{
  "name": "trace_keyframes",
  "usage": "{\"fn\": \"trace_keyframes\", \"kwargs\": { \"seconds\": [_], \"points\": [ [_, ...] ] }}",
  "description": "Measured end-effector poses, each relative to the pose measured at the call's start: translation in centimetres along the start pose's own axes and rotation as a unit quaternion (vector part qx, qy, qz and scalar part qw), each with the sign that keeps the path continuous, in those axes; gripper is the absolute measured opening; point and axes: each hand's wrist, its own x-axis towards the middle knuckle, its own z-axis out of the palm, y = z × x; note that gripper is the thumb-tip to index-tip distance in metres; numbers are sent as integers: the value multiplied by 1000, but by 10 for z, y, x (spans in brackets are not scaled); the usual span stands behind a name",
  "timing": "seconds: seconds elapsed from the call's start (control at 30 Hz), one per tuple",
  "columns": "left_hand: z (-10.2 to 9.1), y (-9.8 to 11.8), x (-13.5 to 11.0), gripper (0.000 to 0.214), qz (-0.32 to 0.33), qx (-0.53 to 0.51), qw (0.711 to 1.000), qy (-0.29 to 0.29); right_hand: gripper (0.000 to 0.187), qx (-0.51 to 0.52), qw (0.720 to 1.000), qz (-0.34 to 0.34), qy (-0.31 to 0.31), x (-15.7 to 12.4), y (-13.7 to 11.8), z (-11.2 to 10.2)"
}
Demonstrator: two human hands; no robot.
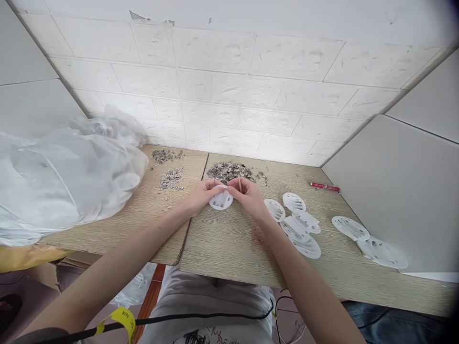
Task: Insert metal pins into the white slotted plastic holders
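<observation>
A round white plastic battery case (221, 204) is held up between both hands over the table. My left hand (201, 196) grips its upper left edge, thumb on the face. With thumb and fingers closed at the upper right edge, my right hand (250, 196) pinches the case too; a thin tan stick (240, 183) pokes up between its fingers. Small metal bits show in the lower part of the case. Whether the right fingertips hold another small part is hidden. Just behind the hands lies a heap of small metal pieces (229, 170).
Several round white cases (294, 228) lie right of my right arm, with more cases (382, 252) by the right panel. Two smaller metal piles (171, 179) sit left. A large plastic bag (71, 177) covers the left side. A red pen-like tool (324, 187) lies back right.
</observation>
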Motion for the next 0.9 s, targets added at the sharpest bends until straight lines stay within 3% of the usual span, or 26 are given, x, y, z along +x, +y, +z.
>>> {"fn": "trace_keyframes", "kwargs": {
  "seconds": [0.17,0.37,0.6,0.9],
  "points": [
    [-2,-2,1,34,-9,-5,1000,18,18,-86,996,-32,13,-1,-6,-3],
    [-4,-5,3,35,8,30,1000,1,12,-222,966,-126,34,-4,-4,0],
    [-4,-2,1,40,11,36,997,-63,9,-278,949,-141,45,-2,-2,-3],
    [-3,1,0,38,-7,8,997,-80,14,-335,914,-222,49,-5,-6,-1]
  ]
}}
